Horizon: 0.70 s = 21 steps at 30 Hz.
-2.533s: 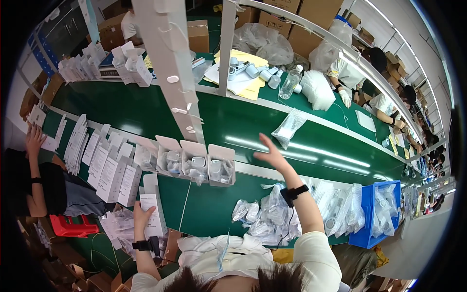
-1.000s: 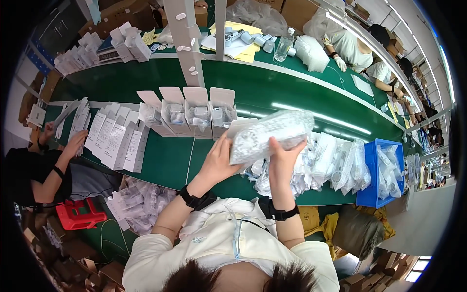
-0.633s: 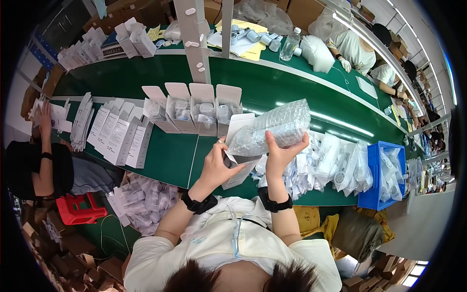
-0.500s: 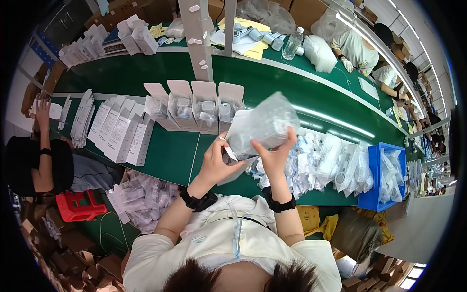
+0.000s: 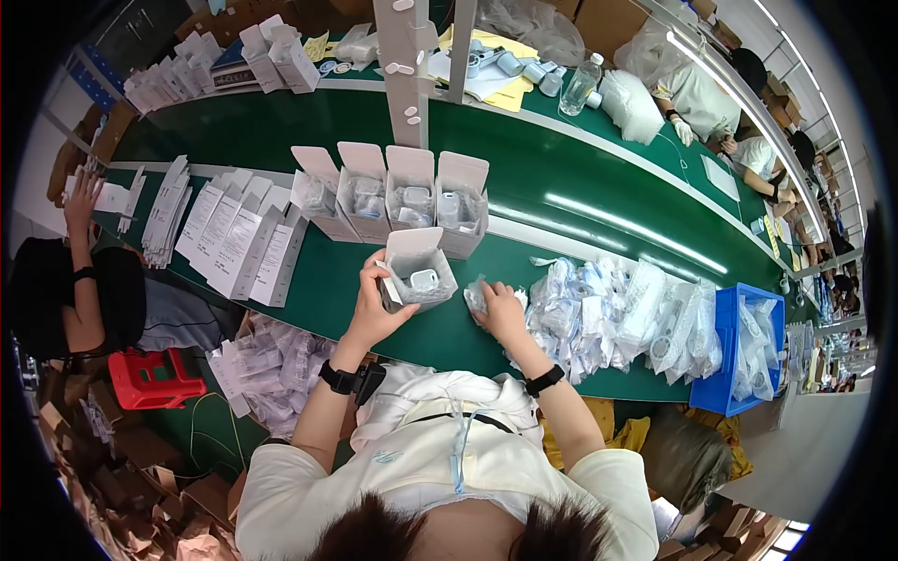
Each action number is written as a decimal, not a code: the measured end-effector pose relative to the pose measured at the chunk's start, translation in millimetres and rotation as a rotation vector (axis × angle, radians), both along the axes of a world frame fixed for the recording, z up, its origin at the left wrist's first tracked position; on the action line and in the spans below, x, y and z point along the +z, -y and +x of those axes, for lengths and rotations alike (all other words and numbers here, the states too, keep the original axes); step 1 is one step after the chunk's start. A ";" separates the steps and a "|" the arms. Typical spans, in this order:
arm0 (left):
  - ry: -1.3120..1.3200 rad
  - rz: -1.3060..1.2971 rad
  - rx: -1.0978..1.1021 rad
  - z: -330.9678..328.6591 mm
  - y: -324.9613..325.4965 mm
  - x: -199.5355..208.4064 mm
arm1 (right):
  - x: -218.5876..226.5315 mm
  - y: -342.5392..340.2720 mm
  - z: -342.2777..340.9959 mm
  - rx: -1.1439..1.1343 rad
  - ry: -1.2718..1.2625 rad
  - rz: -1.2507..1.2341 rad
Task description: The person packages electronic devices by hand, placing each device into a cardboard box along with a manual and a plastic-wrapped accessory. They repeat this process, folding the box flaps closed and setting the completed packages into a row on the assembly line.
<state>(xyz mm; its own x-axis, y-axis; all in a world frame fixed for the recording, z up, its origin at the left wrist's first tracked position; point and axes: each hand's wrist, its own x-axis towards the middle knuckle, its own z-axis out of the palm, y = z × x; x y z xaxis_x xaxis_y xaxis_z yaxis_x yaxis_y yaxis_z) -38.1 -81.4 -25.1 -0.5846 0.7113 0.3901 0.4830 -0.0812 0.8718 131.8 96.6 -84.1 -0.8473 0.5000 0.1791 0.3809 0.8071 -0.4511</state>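
In my left hand (image 5: 376,309) is an open white box (image 5: 404,297), its lid flap standing up at the back. A pale device in clear bubble wrap (image 5: 424,280) shows inside it. Just to the right, my right hand (image 5: 502,316) has its fingers closed on a small clear plastic bag (image 5: 474,297) lying on the green table; its contents are hard to make out. Beside that hand lies a pile of bagged parts (image 5: 585,309). Behind the held box stand several open white boxes (image 5: 463,229) in a row, with wrapped devices inside.
White printed cartons (image 5: 238,243) lie in a row at left. A blue bin (image 5: 725,351) with bubble-wrapped pieces stands at right. Below the table edge are more bagged items (image 5: 281,374) and a red stool (image 5: 154,379). At far left, another person's hand (image 5: 82,196) touches white cartons.
The bubble-wrapped device, earlier held up in my right hand over the box, is now inside the box. My right hand has let go of it and moved down to the plastic bag.
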 end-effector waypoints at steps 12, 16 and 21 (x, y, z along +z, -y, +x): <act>-0.029 -0.209 0.444 3.0 10.8 43.1 | 120.0 9.5 -25.0 -0.008 -0.581 -0.472; 0.051 -0.217 0.430 -2.8 4.7 43.1 | 143.7 38.2 -56.3 0.501 -0.549 -0.178; 0.117 -0.179 0.445 -7.6 5.5 41.9 | 115.5 51.1 -90.5 0.790 -0.141 0.285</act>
<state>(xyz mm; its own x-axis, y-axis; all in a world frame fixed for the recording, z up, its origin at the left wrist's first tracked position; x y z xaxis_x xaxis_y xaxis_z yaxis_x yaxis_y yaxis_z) -45.7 -86.9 16.7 -0.8794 0.4327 0.1984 0.3351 0.2667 0.9036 41.3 45.5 31.4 -0.8888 -0.3086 0.3387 -0.3863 0.9022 -0.1916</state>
